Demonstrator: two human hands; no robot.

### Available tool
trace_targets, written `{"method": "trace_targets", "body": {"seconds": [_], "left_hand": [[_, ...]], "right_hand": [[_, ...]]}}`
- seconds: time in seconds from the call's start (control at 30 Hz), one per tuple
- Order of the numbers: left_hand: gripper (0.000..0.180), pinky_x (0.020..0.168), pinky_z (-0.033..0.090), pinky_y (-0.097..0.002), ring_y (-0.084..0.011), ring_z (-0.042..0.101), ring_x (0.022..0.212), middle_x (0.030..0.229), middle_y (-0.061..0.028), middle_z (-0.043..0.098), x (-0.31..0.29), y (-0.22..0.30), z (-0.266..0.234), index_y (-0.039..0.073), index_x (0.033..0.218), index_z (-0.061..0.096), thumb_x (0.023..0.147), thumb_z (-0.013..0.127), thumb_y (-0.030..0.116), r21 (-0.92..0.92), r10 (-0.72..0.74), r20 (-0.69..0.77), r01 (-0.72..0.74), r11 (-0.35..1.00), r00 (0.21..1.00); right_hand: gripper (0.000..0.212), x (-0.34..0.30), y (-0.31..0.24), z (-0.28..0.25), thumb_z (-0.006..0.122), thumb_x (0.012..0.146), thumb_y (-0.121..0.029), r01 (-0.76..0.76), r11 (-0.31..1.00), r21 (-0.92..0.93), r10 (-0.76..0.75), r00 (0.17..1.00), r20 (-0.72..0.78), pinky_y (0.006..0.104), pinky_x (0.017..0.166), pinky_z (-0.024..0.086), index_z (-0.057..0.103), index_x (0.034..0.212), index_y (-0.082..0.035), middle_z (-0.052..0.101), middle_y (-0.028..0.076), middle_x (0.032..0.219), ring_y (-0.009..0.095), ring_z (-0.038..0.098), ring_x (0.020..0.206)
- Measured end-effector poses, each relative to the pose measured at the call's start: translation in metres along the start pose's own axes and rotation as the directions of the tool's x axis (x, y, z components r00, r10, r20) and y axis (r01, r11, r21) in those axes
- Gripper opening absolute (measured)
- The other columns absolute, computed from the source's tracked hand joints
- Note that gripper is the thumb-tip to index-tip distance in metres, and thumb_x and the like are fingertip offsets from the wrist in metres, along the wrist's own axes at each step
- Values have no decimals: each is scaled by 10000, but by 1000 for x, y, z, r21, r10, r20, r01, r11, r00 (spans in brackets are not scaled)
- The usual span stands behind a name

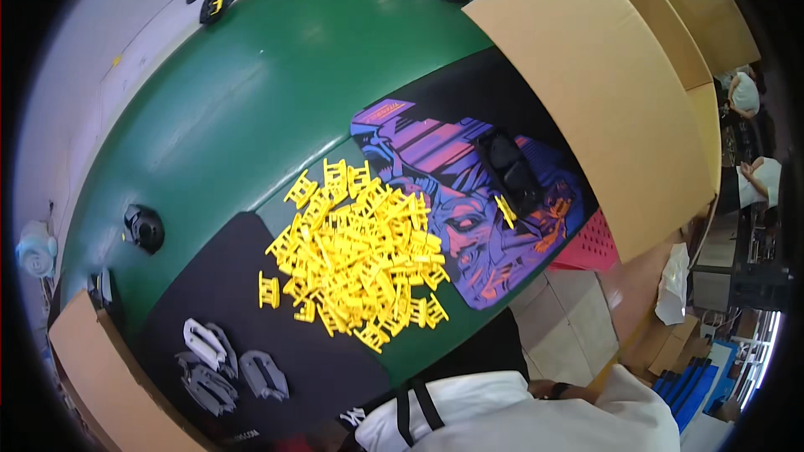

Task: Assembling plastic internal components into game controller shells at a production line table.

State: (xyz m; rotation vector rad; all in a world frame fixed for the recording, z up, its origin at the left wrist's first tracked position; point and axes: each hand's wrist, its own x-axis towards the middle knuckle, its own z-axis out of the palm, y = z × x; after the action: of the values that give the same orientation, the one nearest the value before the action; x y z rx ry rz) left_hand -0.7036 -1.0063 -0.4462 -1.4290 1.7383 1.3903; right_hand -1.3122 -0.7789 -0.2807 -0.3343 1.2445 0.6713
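Yellow clips (360, 255) heaped on green table (234, 100); cardboard box (603, 92) beside.

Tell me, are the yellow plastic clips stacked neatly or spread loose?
Spread loose: the yellow plastic clips lie jumbled in one heap on the green table, pointing every way.

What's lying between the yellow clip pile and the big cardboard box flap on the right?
In the head view, a purple printed mat covers that stretch, with a black part and one stray yellow clip on it.

Open green belt (226, 109) left of the yellow clip heap (360, 255); cardboard box (603, 92) blocks the right
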Motion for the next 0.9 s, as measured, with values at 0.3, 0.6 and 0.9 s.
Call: {"method": "trace_targets", "body": {"seconds": [0.3,0.6,0.9], "left_hand": [[329,986,502,-478,-376,653,1135,1115,-257,694,-48,-25,45,38,1066,738,884,580,261,-118,-77,-224,51,992,972],[175,600,472,-300,-167,625,633,658,-109,632,-255,213,-105,-32,771,675,840,560,81,-344,57,-463,-238,908,885],[300,679,474,-331,-195,575,691,688,-10,530,-362,391,-206,89,879,627,1034,432,255,377,595,-713,-918,-120,-371]], "right_hand": [[800,26,14,1,502,931,-621,-52,974,-219,43,998,-45,457,1071,465,405,1515,-83,445,147,1540,346,471,1367],[247,-297,-191,-83,582,992,-204,670,380,-638,-897,98,-431,307,588,478,625,815,-38,628,37,686,125,607,632],[382,-285,-378,-121,761,847,-237,154,195,-969,-717,-652,-248,433,829,539,656,1162,-47,616,208,1036,363,651,941]]}}
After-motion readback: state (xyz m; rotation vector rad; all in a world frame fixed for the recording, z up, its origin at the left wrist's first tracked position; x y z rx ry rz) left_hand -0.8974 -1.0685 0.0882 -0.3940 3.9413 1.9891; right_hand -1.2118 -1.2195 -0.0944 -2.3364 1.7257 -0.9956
